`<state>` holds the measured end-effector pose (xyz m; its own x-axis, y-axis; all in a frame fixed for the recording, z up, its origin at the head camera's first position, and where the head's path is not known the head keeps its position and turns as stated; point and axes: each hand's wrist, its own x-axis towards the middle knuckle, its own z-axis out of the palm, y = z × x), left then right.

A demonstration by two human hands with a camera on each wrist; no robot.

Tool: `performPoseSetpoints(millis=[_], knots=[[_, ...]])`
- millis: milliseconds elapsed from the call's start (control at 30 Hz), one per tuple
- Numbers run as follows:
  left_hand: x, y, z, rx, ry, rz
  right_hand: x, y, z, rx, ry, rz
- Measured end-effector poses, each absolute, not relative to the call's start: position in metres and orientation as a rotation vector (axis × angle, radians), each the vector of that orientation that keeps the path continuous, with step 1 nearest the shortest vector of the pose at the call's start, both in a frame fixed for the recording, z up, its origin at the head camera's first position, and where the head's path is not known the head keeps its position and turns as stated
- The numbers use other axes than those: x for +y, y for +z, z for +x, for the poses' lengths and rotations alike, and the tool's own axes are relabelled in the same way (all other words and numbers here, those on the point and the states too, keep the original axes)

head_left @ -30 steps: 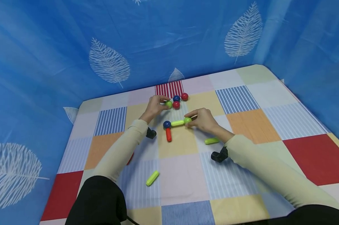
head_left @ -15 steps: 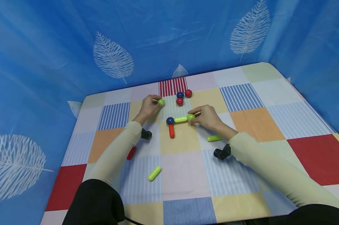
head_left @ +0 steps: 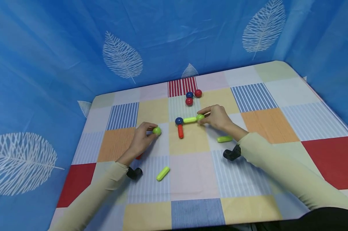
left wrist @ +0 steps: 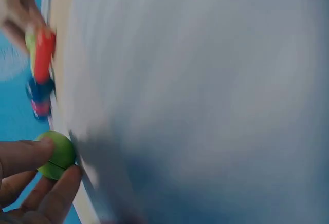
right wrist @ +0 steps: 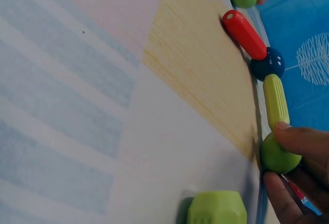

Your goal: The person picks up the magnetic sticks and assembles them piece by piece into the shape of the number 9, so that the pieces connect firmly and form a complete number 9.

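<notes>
My left hand [head_left: 140, 138] pinches a green ball [head_left: 157, 131] between thumb and fingers; the left wrist view shows a dark seam across this ball [left wrist: 57, 154]. With thumb and fingertips, my right hand [head_left: 216, 118] grips a second green ball [right wrist: 280, 153]. That ball sits at the end of a ridged yellow-green rod [head_left: 189, 120], whose other end meets a dark blue ball [head_left: 179, 121]. From the blue ball a red rod [head_left: 180, 132] points toward me, making an L shape on the patchwork cloth.
Behind the L lie two red balls, one nearer [head_left: 189, 101] and one farther [head_left: 198, 93], with a blue ball [head_left: 189, 95]. Loose yellow-green rods lie in front [head_left: 163, 173] and below my right wrist [head_left: 224, 139]. A red rod [head_left: 138, 157] is mostly hidden by my left hand. Blue curtain [head_left: 162, 41] surrounds the table.
My left hand has drawn the green ball away from the ball cluster, leftward and toward me. My right hand keeps its grip at the L's end. The head view has shifted slightly.
</notes>
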<state>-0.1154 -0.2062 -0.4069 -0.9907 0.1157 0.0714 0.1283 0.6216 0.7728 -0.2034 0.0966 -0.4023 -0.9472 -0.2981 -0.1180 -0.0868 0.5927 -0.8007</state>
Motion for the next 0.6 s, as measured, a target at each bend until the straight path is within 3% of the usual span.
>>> performPoseSetpoints(millis=[333, 600], knots=[[-0.143, -0.407, -0.083, -2.8, -1.471, -0.441, 0.097, -0.403, -0.204, 2.578, -1.285, -0.308], [-0.136, -0.41, -0.084, -2.781, -1.532, -0.425, 0.099, -0.404, -0.202, 2.555, -1.296, -0.343]])
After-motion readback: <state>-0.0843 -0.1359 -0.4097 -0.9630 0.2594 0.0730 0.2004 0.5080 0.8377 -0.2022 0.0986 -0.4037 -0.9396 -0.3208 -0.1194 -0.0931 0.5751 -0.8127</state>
